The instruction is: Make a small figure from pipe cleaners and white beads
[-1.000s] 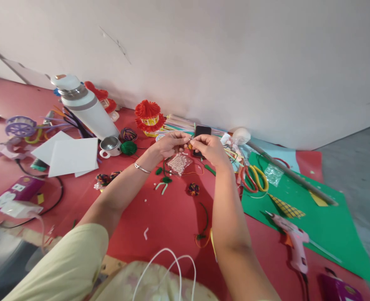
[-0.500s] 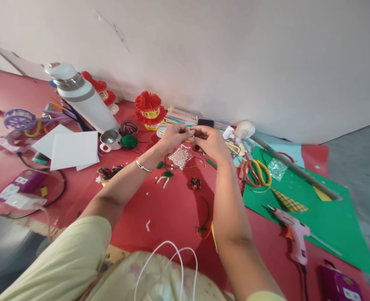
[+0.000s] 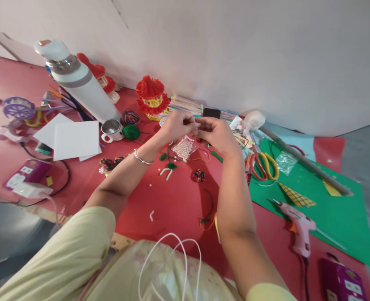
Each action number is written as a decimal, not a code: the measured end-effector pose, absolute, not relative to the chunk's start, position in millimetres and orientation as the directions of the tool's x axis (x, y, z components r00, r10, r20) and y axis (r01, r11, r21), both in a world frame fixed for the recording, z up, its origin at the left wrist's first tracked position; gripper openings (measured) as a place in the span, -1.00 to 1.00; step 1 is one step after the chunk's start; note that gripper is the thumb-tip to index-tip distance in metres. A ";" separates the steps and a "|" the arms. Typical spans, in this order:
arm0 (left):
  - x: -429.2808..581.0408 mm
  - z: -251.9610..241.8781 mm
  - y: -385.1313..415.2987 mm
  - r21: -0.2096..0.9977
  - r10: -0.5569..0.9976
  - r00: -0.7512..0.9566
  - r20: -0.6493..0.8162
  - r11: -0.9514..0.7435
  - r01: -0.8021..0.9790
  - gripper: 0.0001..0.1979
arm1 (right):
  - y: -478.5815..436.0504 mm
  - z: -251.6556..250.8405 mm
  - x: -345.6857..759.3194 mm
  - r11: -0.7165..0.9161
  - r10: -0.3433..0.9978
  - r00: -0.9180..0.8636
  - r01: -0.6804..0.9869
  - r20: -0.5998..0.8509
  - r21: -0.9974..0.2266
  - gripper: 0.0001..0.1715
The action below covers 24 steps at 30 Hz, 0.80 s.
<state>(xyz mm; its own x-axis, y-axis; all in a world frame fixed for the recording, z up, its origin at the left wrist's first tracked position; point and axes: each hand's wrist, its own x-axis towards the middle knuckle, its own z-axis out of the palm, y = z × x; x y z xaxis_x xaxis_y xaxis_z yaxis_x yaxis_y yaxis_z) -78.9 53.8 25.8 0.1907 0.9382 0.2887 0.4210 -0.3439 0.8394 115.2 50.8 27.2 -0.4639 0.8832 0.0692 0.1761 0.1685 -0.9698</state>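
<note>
My left hand (image 3: 181, 126) and my right hand (image 3: 214, 133) meet fingertip to fingertip above the red table. Each is closed in a pinch, and whatever lies between the fingers is too small to make out. Just below them lies a clear packet of pearl beads (image 3: 184, 148). Green yarn bits (image 3: 171, 165) and a pale bent piece (image 3: 166, 173) sit nearer to me. A multicoloured yarn pompom (image 3: 199, 175) rests below the right hand. Beyond the left hand stands a small yellow model with a red fringed roof (image 3: 152, 98).
On the left are a white bottle (image 3: 81, 81), a steel-lined cup (image 3: 112, 131), a green yarn ball (image 3: 131, 132), white cards (image 3: 76, 140) and a purple extension box (image 3: 28, 173). Scissors (image 3: 263, 166), a pink glue gun (image 3: 298, 228) and a green sheet (image 3: 332, 221) lie right.
The camera view has shifted a little, so the table things appear slightly displaced. Both hands stay together in the same pinch.
</note>
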 end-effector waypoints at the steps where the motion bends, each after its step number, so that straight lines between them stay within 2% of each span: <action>1: -80.3 26.1 54.0 0.832 0.938 0.181 0.296 -0.346 0.433 -0.78 | 51.4 25.9 116.4 0.157 0.891 -0.453 0.216 0.043 -0.964 -0.56; 3: -83.4 27.6 54.4 0.822 0.937 0.167 0.308 -0.350 0.449 -0.77 | 52.5 24.6 118.4 0.156 0.914 -0.405 0.285 0.028 -0.946 -0.66; 4: -84.5 28.2 54.5 0.819 0.936 0.163 0.312 -0.352 0.454 -0.77 | 52.7 25.0 118.9 0.167 0.922 -0.385 0.295 0.043 -0.941 -0.64; 7: -83.8 27.8 54.0 0.815 0.941 0.167 0.293 -0.337 0.472 -0.78 | 51.0 29.5 117.1 0.212 0.908 -0.405 0.225 0.107 -0.951 -0.41; 8: -82.8 27.3 53.7 0.814 0.944 0.170 0.282 -0.329 0.479 -0.79 | 50.2 31.1 116.1 0.216 0.899 -0.424 0.205 0.112 -0.955 -0.40; 11: -81.3 27.3 53.7 0.811 0.944 0.159 0.288 -0.328 0.485 -0.78 | 49.4 32.2 115.2 0.195 0.902 -0.426 0.257 0.070 -0.947 -0.63; 13: -82.7 29.0 54.4 0.809 0.935 0.142 0.324 -0.351 0.471 -0.75 | 50.9 29.5 116.4 0.193 0.916 -0.399 0.324 0.051 -0.926 -0.70; 16: -85.1 30.2 55.3 0.809 0.930 0.146 0.339 -0.367 0.460 -0.76 | 53.3 25.9 116.7 0.230 0.916 -0.393 0.335 0.086 -0.914 -0.50; 18: -85.0 28.6 55.5 0.808 0.932 0.172 0.318 -0.361 0.466 -0.76 | 52.8 26.8 114.9 0.234 0.900 -0.422 0.261 0.107 -0.937 -0.35; 19: -84.6 27.4 55.6 0.808 0.934 0.183 0.306 -0.356 0.469 -0.76 | 51.9 28.1 113.9 0.217 0.892 -0.440 0.220 0.102 -0.951 -0.34; 21: -83.9 25.4 56.0 0.813 0.937 0.189 0.293 -0.348 0.467 -0.76 | 49.9 30.9 112.8 0.162 0.885 -0.460 0.174 0.066 -0.971 -0.45; 24: -85.4 26.4 57.9 0.824 0.933 0.163 0.322 -0.361 0.437 -0.73 | 49.1 31.8 114.2 0.104 0.901 -0.434 0.220 -0.002 -0.970 -0.62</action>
